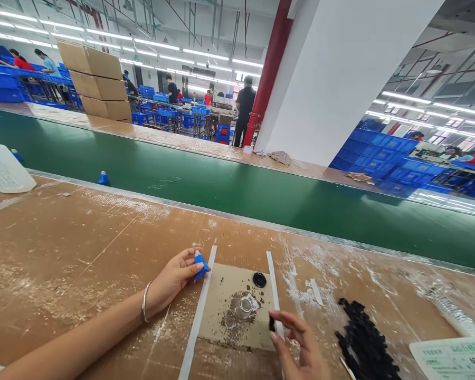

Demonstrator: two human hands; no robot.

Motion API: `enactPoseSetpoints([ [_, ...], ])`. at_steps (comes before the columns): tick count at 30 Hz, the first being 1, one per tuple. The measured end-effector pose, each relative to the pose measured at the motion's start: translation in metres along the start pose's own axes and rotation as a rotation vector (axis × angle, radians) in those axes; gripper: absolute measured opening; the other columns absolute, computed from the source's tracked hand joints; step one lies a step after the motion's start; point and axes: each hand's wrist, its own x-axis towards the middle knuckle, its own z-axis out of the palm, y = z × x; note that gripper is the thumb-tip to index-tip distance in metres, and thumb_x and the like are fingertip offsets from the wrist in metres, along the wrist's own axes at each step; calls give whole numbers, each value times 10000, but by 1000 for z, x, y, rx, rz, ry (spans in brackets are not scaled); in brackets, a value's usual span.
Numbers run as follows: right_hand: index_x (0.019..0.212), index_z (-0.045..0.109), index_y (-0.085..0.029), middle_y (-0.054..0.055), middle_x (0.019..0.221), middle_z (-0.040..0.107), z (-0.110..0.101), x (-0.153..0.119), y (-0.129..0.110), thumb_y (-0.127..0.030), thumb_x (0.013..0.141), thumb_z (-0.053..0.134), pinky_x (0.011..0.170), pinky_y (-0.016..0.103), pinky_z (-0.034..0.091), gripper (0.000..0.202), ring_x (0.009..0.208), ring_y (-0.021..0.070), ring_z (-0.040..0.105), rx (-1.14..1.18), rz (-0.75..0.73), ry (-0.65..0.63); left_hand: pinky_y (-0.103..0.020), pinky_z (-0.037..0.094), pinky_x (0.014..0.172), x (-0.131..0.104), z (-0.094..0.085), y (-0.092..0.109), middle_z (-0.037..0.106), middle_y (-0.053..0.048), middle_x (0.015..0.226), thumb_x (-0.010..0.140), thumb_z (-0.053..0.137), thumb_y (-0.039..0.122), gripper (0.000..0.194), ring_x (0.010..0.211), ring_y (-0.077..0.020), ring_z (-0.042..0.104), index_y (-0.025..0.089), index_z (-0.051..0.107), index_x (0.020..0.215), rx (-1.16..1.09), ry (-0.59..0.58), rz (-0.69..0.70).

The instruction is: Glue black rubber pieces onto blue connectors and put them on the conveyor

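Note:
Between thumb and fingers, my left hand [179, 274] holds a small blue plastic part [201, 265] with a pale tip, beside the left strip of white tape. My right hand [298, 343] pinches a small black piece [272, 322] at the right edge of a beige board [217, 311]. On that board, a small clear round dish [245, 305] sits in a dark wet stain, and a round black cap [259, 280] lies near the top right corner. A heap of small black pieces [366, 340] rests to the right of my right hand.
A green conveyor belt [221, 184] crosses beyond the table [83, 253], carrying another blue part [103, 178]. White jugs stand at far left [6, 168] and lower right [451, 359]. Stacked cartons [97, 82] and a white pillar [316, 79] rise behind the belt. Several people work farther back.

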Motion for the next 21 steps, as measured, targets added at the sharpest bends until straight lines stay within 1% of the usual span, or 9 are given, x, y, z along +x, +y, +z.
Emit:
enactPoseSetpoints([
  [3,1128,534,-294,2,1093,574,16,18,-18,-294,921,487,876,312,426,213,1023,195,532,-51,-125,-166,-243,439,752,-7,5,-5,659,-54,879,741,726,276,357,838,-146,624,168,480,976,-43,-73,-29],
  [5,1167,505,-323,-11,1089,561,21,25,-19,-248,930,464,884,301,436,252,1021,179,534,-87,-186,-247,-224,428,717,-8,6,-6,657,-54,873,773,696,264,294,804,-129,617,168,478,945,-48,-125,-42],
  [7,1200,473,-332,-11,1088,550,24,27,-16,-221,934,443,880,295,446,290,1022,173,536,-100,-203,-297,-208,417,689,-10,6,-5,656,-51,878,788,681,250,276,770,-110,604,171,485,966,-65,-160,-52],
  [9,1207,465,-331,-6,1086,542,25,27,-12,-216,936,425,888,302,445,297,1029,175,534,-98,-185,-313,-199,414,684,-13,7,-5,649,-45,900,785,683,235,280,764,-99,592,176,499,988,-94,-181,-61],
  [12,1182,484,-338,-13,1083,536,25,25,-8,-223,935,422,902,298,434,279,1026,168,536,-115,-152,-313,-223,440,745,-20,12,-6,618,-26,905,749,717,226,302,782,-103,578,174,534,983,-136,-202,-73],
  [14,1164,506,-338,-14,1080,540,23,25,-5,-226,933,434,897,295,437,266,1019,168,542,-137,-155,-311,-238,453,755,-24,16,-9,598,-20,891,708,752,241,338,774,-109,571,163,547,966,-152,-213,-90],
  [17,1166,522,-316,-2,1076,565,20,27,-1,-218,923,481,880,284,455,265,1012,172,557,-144,-189,-328,-220,455,724,-31,24,-16,587,-21,892,658,791,254,395,770,-102,557,157,549,955,-170,-218,-116],
  [19,1163,520,-292,10,1084,588,20,25,-3,-231,914,528,878,273,461,257,1008,172,569,-56,-157,-330,-204,455,705,-35,28,-20,586,-24,908,661,791,251,408,774,-95,554,161,546,975,-176,-225,-115],
  [21,1157,508,-280,17,1093,610,23,22,-10,-298,909,578,890,258,451,258,1017,167,569,122,-42,-279,-216,468,666,-39,31,-23,585,-30,925,684,774,260,428,759,-106,570,174,530,1024,-178,-257,-125],
])
